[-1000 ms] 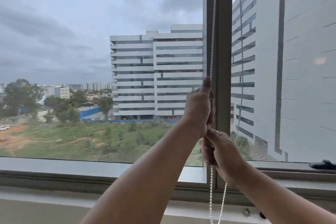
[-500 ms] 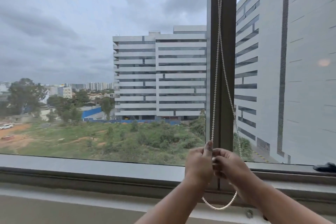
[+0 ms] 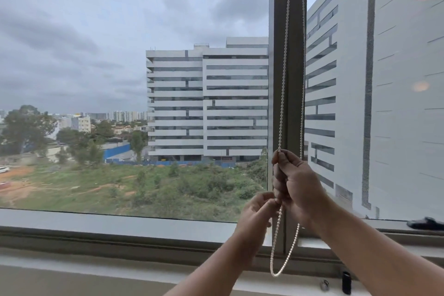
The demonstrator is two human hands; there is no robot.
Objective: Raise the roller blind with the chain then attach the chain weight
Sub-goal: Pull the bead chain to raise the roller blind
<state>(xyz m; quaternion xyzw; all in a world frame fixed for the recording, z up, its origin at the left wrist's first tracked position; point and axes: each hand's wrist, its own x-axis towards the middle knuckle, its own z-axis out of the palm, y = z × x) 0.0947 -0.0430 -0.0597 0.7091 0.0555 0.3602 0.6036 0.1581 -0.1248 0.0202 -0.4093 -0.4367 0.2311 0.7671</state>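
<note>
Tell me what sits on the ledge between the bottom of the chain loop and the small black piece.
Head view: a small silvery fitting sits on the ledge between the chain loop and the black piece; the rest is bare.

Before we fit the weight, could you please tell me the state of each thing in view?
White bead chain: hangs in a loop, no weight on it.
Right hand: fingers curled round the chain.
Left hand: pinches the chain just below the right hand.
Small black cylinder: upright on the pale sill, apart from the chain.
Roller blind: not in view.
</note>
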